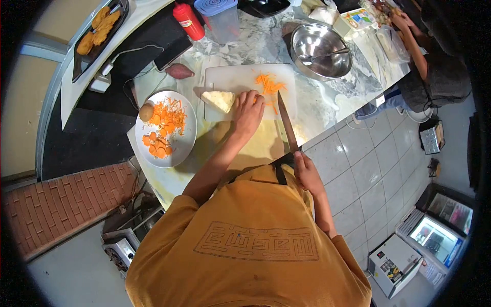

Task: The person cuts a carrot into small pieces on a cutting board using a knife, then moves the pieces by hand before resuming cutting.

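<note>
My right hand (307, 173) grips the handle of a long kitchen knife (288, 125), its blade pointing away over the right part of the white cutting board (230, 77). My left hand (249, 108) rests on the board with curled fingers, and a bit of orange carrot (254, 100) shows at the fingertips. Thin carrot strips (268, 84) lie in a loose pile just beyond the blade. Against the left side of my left hand sits a pale, wedge-shaped piece of food (219, 101). A white plate (190, 140) to the left holds carrot shreds, carrot slices and a round brown item (146, 112).
A steel bowl (319, 43) with a utensil stands back right. Beyond the board are a purple sweet potato (180, 71), a red squeeze bottle (189, 23) and a blue-lidded container (220, 20). Another person's arm (415, 53) reaches in at the far right.
</note>
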The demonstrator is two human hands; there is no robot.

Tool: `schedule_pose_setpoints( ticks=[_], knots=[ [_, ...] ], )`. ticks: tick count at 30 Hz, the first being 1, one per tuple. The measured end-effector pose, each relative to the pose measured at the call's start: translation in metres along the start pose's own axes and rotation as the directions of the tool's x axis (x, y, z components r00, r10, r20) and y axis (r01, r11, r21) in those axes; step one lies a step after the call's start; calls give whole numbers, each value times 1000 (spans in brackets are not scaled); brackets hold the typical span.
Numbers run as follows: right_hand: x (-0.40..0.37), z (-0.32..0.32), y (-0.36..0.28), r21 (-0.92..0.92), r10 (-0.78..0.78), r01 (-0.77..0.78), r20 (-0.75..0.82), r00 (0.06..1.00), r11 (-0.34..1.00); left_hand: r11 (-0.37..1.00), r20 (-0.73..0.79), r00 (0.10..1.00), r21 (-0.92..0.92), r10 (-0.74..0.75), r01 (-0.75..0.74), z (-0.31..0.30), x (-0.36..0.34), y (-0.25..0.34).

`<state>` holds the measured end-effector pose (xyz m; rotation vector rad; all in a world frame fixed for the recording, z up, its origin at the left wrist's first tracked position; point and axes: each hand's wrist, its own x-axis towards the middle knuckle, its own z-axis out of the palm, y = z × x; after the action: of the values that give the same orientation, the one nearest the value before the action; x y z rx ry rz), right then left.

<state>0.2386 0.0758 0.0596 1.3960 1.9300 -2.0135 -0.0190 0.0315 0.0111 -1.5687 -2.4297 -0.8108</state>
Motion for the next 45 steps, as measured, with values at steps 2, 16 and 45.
schedule_pose_setpoints(
  ticks=[2,16,45],
  knots=[
    [1,2,11,-180,-164,147,-81,983,973,1000,-12,1000,2,3,-3,1,-1,-3],
    [1,8,2,-180,-112,89,-122,986,980,997,24,997,5,76,-76,3,10,-9],
    [-12,4,-34,286,94,-130,134,986,949,122,523,782,-800,-340,588,2,44,-20]
  ],
)
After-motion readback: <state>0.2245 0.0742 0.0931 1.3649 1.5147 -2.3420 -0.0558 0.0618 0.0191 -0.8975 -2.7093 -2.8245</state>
